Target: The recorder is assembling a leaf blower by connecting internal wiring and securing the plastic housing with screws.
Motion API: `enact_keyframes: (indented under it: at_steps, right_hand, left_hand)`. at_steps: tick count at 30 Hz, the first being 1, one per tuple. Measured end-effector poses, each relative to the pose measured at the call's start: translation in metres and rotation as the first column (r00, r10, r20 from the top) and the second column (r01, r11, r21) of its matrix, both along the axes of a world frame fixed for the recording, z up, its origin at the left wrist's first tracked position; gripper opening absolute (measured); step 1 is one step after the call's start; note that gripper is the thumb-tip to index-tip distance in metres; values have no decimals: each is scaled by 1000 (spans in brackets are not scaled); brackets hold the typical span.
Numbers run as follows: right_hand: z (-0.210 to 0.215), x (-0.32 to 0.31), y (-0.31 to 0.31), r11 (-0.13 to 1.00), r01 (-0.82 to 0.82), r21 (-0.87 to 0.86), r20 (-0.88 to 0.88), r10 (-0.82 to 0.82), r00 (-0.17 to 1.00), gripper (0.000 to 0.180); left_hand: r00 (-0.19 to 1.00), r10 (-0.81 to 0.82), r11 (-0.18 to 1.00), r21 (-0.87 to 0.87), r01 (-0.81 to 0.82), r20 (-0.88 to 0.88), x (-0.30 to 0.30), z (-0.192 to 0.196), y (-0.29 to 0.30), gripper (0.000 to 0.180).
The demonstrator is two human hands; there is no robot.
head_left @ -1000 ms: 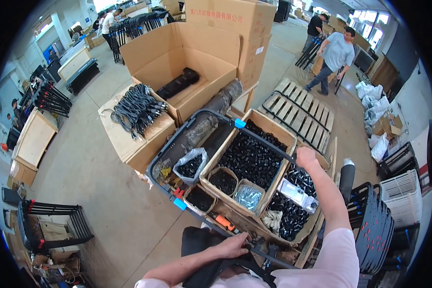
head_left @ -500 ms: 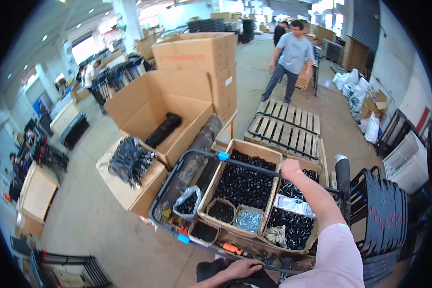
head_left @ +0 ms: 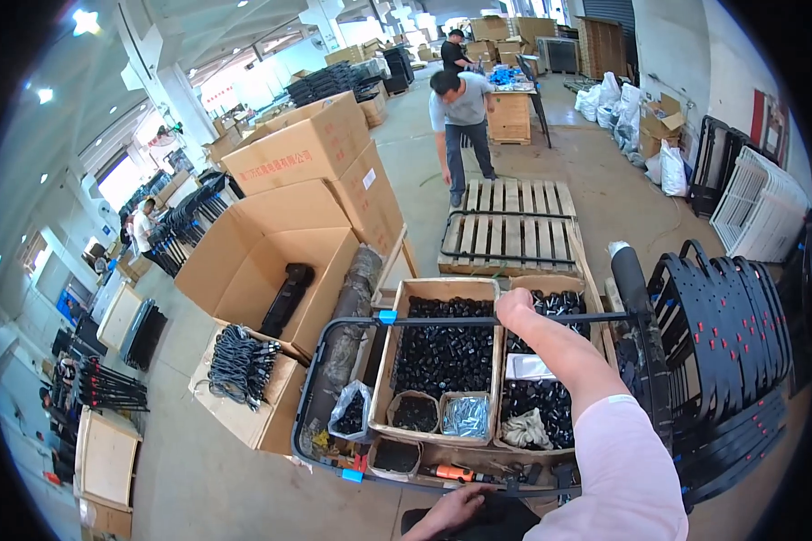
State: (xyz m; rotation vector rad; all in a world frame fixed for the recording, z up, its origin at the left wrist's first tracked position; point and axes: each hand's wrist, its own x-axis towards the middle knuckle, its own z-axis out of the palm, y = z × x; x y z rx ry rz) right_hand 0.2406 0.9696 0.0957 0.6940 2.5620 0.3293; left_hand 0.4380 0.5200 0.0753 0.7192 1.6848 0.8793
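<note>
A black tubular metal frame (head_left: 424, 321) with rounded corners and blue pieces on its bars lies across several bins. My right hand (head_left: 514, 308) is closed around its far bar, arm stretched forward. Low in the picture, my left hand (head_left: 458, 508) is curled at the near bar, its fingertips partly hidden. Under the frame, one wooden bin (head_left: 379, 379) holds black plastic caps (head_left: 447, 356). The bin to its right holds more black parts (head_left: 564, 397), a white tray (head_left: 530, 367) and a crumpled pale cloth (head_left: 526, 431). Small tubs hold silver screws (head_left: 465, 417) and dark bits (head_left: 415, 413).
An orange-handled tool (head_left: 453, 472) lies near the front. At left stand an open carton (head_left: 271, 225) and bundled dark cables (head_left: 242, 365). Curved black panels (head_left: 722, 334) are stacked at right. Beyond, a person (head_left: 463, 122) bends beside a wooden pallet (head_left: 514, 225) bearing another frame.
My view has swung, so the cartons sit further left. Both hands stay by the frame, which now appears more level. The person by the pallet has bent down.
</note>
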Motion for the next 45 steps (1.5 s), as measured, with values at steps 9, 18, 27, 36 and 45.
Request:
enact_keyframes:
  at_steps: [9,18,27,36,45]
  right_hand:
    - [6,11,6,968,-245,-49,-246,226,943,26]
    - [11,8,11,958,-280,-67,-210,261,942,25]
    - [-24,30,28,942,-283,-180,-353,207,913,35]
    - [-17,34,-5,990,-141,-28,-244,130,961,30]
    - [72,217,-252,518,-601,-609,-344,510,788,32]
  left_hand:
    - [979,-84,996,2,86,-187,-1,1,17,36]
    - [945,-3,1000,-13,-1,-327,3,31,11,48]
    - [973,-15,997,65,31,-230,19,-2,5,40]
    - [874,-161,987,-98,130,-459,13,43,10,39]
    - [375,740,669,554,-495,-558,-87,22,-102,44]
